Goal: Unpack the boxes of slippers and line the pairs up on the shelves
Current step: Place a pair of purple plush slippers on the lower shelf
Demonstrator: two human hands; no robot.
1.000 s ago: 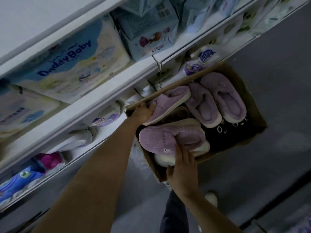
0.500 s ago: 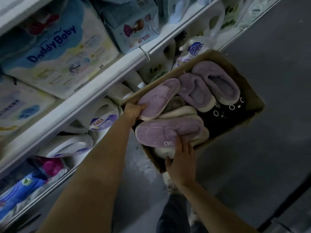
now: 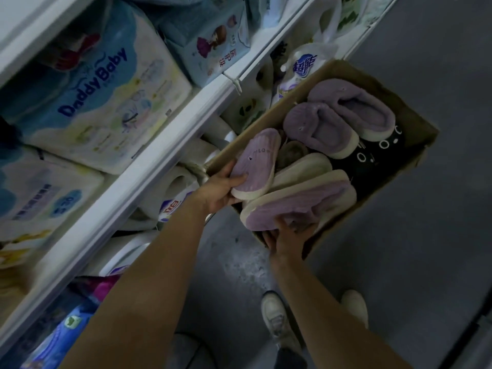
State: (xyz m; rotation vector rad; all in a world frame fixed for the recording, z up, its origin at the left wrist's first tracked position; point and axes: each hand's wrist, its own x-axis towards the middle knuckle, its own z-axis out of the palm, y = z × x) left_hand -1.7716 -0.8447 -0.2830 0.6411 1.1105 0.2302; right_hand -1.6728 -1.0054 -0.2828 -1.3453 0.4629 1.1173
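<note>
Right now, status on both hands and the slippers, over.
Left hand grips a sole-up purple slipper. Right hand grips the nearest purple slipper. Both slippers still in the cardboard box. Nothing blocking.

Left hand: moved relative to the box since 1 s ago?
No. The left hand still grips the heel of the same purple slipper at the near-left corner of the cardboard box; the apparent shift is camera motion.

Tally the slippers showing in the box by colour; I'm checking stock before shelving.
Purple: 4, one gripped by the left hand, one under the right hand, two at the far end.
Black: at least 1, partly hidden.
Total: 5 visible in the cardboard box.
</note>
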